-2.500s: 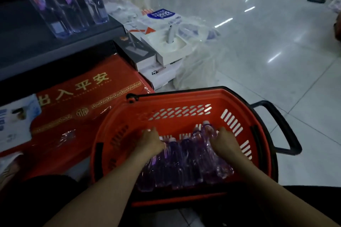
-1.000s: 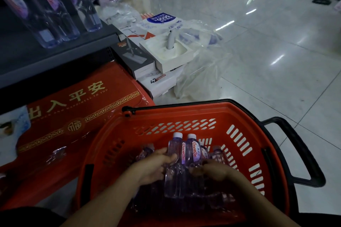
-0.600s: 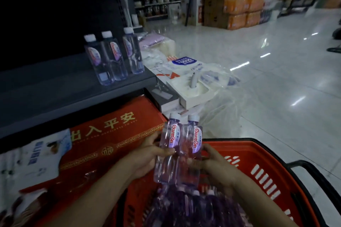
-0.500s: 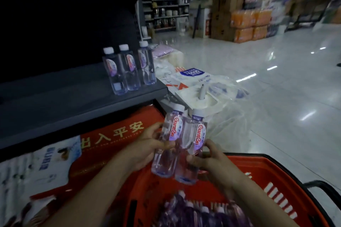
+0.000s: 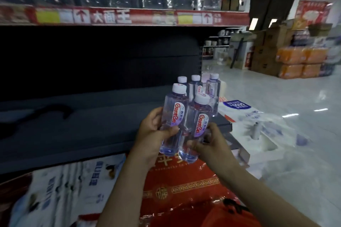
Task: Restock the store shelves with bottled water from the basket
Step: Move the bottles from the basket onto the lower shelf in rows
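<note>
Two clear water bottles with white caps and red-lettered labels are held side by side in front of the dark shelf (image 5: 83, 125). My left hand (image 5: 153, 129) grips the left bottle (image 5: 172, 116). My right hand (image 5: 208, 145) grips the right bottle (image 5: 196, 127) near its base. Behind them, three matching bottles (image 5: 213, 90) stand at the shelf's right end. Only a corner of the red basket (image 5: 230, 215) shows at the bottom edge; its contents are out of view.
An upper shelf with a red price strip (image 5: 129, 17) carries large dark bottles. Below the dark shelf lie a red gift box (image 5: 184, 186) and a white printed pack (image 5: 64, 186). White boxes and plastic wrap (image 5: 258, 129) sit on the floor to the right; stacked cartons (image 5: 295, 61) stand farther back.
Both hands lifted two bottles out of the basket and raised them to shelf height. My view tilted up, so the basket dropped almost out of sight.
</note>
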